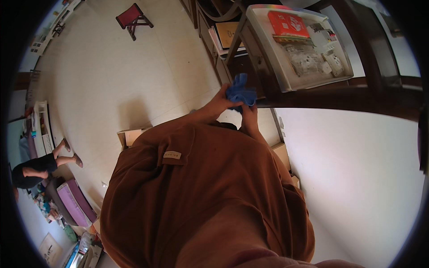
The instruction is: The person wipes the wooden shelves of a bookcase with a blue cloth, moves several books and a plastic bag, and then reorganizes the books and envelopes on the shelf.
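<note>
A crumpled blue cloth (240, 92) is held out in front of my body, near the dark wooden furniture. My left hand (221, 100) grips it from the left side of the view, its fingers partly behind the folds. At the cloth's lower right edge, my right hand (248, 115) pinches it with the thumb up against the fabric. The two hands are close together, with the cloth bunched between and above them.
A white tray (285, 80) with a red packet (289, 24) and electrical sockets rests on dark wooden furniture (321, 97). Folders (229, 35) lie on a shelf. A red folding stool (130, 16) stands on the floor. Another person (35, 169) is at the far left.
</note>
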